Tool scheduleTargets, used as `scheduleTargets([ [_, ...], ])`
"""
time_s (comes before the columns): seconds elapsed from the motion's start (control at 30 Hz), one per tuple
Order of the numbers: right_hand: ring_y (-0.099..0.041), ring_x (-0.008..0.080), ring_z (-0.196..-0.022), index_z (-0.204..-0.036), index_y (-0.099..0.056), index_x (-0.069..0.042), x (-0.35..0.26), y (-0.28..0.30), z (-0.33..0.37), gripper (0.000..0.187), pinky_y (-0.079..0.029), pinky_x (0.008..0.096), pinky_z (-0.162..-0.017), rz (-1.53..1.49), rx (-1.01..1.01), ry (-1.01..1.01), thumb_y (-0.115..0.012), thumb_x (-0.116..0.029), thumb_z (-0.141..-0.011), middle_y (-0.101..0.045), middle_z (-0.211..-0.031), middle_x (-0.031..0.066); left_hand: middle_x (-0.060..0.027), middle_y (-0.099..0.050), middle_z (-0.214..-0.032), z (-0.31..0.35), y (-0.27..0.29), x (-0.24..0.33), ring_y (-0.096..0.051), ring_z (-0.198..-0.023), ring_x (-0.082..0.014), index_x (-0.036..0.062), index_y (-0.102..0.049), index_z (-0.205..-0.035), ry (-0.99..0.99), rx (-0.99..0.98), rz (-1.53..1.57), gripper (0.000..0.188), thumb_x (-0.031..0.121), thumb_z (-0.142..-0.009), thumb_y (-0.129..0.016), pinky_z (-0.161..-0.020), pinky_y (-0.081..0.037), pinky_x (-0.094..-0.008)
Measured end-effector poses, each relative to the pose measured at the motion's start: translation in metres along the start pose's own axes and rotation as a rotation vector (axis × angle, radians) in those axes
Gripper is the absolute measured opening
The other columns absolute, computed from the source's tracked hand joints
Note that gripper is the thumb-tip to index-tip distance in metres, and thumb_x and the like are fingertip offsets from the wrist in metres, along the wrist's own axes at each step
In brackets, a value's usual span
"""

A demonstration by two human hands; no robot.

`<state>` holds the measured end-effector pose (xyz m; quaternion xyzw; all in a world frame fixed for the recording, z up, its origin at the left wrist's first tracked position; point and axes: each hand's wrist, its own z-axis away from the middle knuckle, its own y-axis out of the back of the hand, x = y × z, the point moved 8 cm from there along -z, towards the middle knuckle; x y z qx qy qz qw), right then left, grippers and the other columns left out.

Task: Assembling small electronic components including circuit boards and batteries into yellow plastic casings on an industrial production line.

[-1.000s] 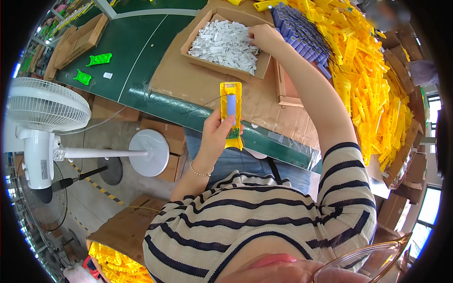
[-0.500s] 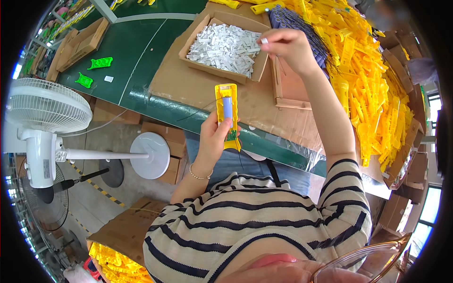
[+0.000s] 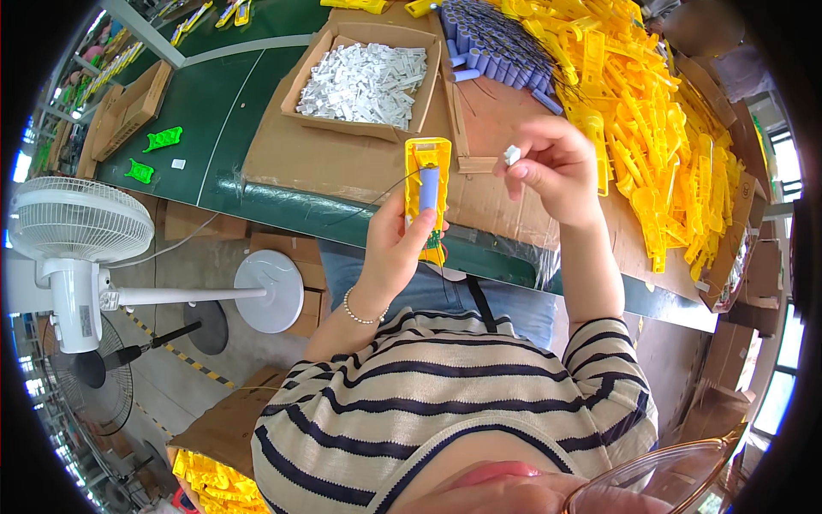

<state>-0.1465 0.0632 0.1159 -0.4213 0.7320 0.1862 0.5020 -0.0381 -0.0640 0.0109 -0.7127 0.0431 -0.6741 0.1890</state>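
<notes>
My left hand grips a yellow plastic housing near the table's front edge, the thumb pressing on a blue-violet cylindrical battery lying inside it. Dark wires trail from the housing, and a green circuit board shows at its lower end. To the right, my right hand pinches a small white plastic piece between thumb and fingertips, held apart from the housing. A shallow cardboard box full of similar white pieces sits beyond my hands.
Wired batteries are heaped in a cardboard tray at the back. A large pile of yellow housings covers the table's right side. Green plastic parts lie at left. A white fan stands left of the table.
My right hand has come back from beside the white-piece box toward me, still pinching the white piece. The view has shifted slightly; my left hand keeps hold of the housing.
</notes>
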Motion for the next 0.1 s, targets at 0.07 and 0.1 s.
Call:
scheduleTargets([
  [0.07, -0.063, 0.0158, -0.077, -0.123, -0.052, -0.007, 0.000, -0.002, 0.008, 0.045, -0.052, 0.0246, -0.059, 0.238, -0.066, 0.018, -0.061, 0.006, -0.081, -0.065, -0.095, 0.0111, -0.0127, -0.060, -0.100, 0.001, -0.009, -0.002, -0.063, -0.080, -0.0174, -0.0004, -0.048, -0.115, 0.017, -0.014, 0.009, 0.032, 0.020, -0.090, -0.053, -0.068, -0.056, -0.0318],
  [0.1, -0.064, 0.0166, -0.085, -0.132, -0.047, -0.013, 0.001, -0.007, 0.011, 0.054, -0.053, 0.0251, -0.062, 0.478, -0.131, 0.031, -0.060, 0.006, -0.083, -0.065, -0.101, 0.0085, -0.0128, -0.060, -0.101, 0.002, -0.014, -0.002, -0.063, -0.081, -0.0177, 0.0001, -0.047, -0.116, 0.035, -0.028, 0.022, 0.033, 0.020, -0.090, -0.054, -0.068, -0.056, -0.0322],
])
